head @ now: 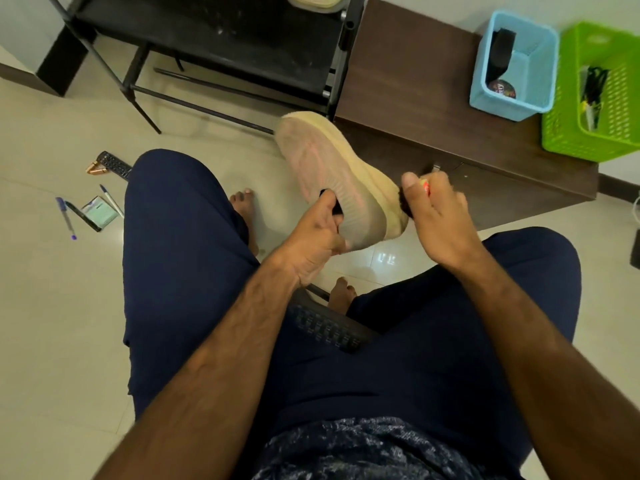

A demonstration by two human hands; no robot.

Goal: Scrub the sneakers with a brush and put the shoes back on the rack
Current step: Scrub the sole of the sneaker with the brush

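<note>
A beige-pink knit sneaker [329,174] with a thick cream sole is held in the air above the floor, toe pointing away. My left hand [318,233] grips it at the collar, fingers curled into the opening. My right hand [438,220] grips a brush [405,206] whose dark bristles press against the sneaker's heel sole; a red-orange bit of its handle shows by my thumb. The black shoe rack [242,46] stands ahead, and a second pale sneaker [317,0] sits on its upper shelf at the frame's top edge.
A dark brown cabinet [415,81] beside the rack carries a blue basket [512,64] and a green basket [599,91]. On the tiled floor to the left lie pens [67,218], a small packet [98,211] and a remote [116,164]. I sit, legs apart, feet bare.
</note>
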